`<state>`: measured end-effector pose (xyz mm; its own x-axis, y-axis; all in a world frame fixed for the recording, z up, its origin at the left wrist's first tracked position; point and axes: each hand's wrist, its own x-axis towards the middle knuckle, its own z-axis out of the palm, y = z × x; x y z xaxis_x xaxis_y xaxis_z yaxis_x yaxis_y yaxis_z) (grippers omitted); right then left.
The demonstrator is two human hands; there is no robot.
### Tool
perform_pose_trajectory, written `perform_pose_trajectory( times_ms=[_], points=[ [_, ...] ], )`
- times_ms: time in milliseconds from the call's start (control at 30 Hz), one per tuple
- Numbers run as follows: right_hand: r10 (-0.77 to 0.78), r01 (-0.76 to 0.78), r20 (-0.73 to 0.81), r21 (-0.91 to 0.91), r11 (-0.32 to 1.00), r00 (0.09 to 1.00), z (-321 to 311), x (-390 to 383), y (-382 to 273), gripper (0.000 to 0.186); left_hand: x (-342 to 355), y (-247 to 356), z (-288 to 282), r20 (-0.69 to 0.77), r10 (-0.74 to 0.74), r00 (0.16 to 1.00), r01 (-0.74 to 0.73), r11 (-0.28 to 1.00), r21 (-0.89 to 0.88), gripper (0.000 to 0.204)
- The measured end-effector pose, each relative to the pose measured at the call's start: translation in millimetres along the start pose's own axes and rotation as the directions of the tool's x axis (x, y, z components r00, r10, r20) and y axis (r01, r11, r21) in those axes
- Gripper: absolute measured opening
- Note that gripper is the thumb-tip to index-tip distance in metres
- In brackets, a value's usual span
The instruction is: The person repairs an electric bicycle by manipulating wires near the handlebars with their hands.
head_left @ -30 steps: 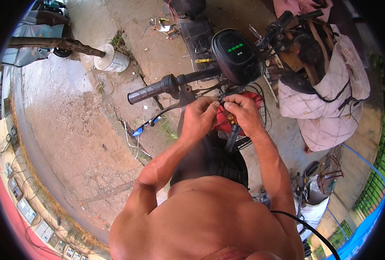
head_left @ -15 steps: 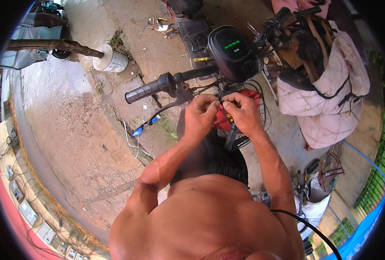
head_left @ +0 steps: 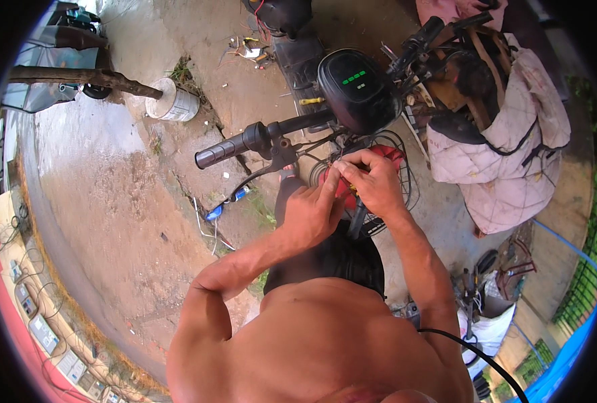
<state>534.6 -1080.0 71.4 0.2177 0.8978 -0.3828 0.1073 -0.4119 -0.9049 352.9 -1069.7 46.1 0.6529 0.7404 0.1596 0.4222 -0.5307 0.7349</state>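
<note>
The thumb and fingers of my right hand (head_left: pixel 377 185) are pinched together below the handlebar of an electric bike. My left hand (head_left: pixel 312 213) reaches up from below, its fingertips touching those of the right. What they hold is too small to make out; thin cables (head_left: pixel 337 140) run close by. Above the hands is a black display unit (head_left: pixel 359 91) with green lit marks. To its left are a ribbed black handlebar grip (head_left: pixel 223 148) and a brake lever (head_left: pixel 248 178). Red material (head_left: pixel 387 156) lies behind my right hand, partly hidden, beside a black wire basket (head_left: pixel 414 185).
A yellow-handled screwdriver (head_left: pixel 312 101) lies beyond the handlebar. Loose wires and small parts (head_left: pixel 250 52) are scattered on the ground farther off. A white bucket (head_left: pixel 177 101) holding a wooden post stands at the left. A second bike with a pale quilted cover (head_left: pixel 493 171) stands at the right.
My left hand has dropped lower and turned, its fingers now pointing up at the right fingertips. My right hand stays nearly in place. The view has shifted slightly.
</note>
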Motion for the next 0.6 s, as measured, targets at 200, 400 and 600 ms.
perform_pose_trajectory(
  times_ms=[200,400,600],
  points=[
    [0.075,-0.091,0.069,0.28,0.956,0.995,-1,6,24,0.019,9,-2,-14,0.105,-0.266,0.958,0.286,0.863,-0.416,0.046],
    [0.029,-0.03,0.008,0.142,0.989,1.0,-2,-1,19,0.018,38,-1,-20,0.113,-0.426,0.897,0.432,0.797,-0.422,0.021],
    [-0.015,0.014,-0.012,-0.09,0.996,1.0,6,-2,11,0.019,39,-16,-19,0.039,-0.266,0.963,0.267,0.936,-0.23,0.023]
  ],
)
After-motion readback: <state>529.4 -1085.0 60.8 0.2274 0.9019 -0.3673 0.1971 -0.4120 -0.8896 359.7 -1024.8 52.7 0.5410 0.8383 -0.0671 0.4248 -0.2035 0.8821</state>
